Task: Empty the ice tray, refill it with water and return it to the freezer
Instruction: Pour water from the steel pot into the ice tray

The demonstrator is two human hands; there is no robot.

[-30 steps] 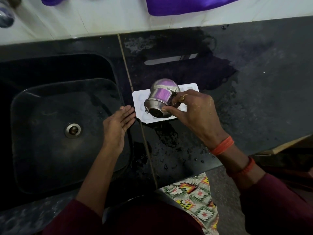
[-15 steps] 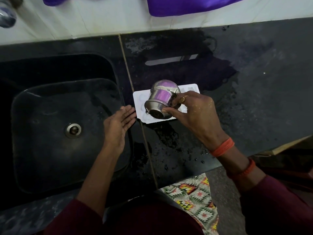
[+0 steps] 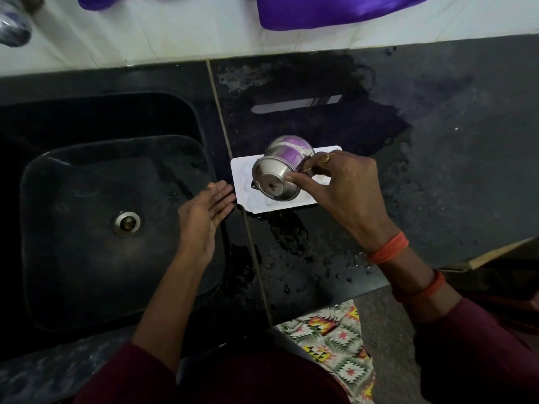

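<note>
A white ice tray [image 3: 241, 176] lies flat on the black counter, just right of the sink. My right hand [image 3: 341, 188] grips a small steel pot [image 3: 280, 170] and holds it tipped over the tray, its base turned toward me and its mouth facing away. The pot covers the tray's middle, so any water in the cells is hard to tell. My left hand [image 3: 204, 217] rests flat, fingers together, its fingertips touching the tray's left edge. The freezer is out of view.
A black sink [image 3: 87, 228] with a steel drain [image 3: 127, 223] fills the left side. The black counter [image 3: 452, 170] is wet around the tray, with puddles and droplets near its front edge. Purple cloth [image 3: 335, 10] hangs over the white wall behind. A patterned cloth [image 3: 335, 330] hangs below the counter.
The steel pot has tipped a little further, its base turning more toward me. My left hand stays at the tray's edge.
</note>
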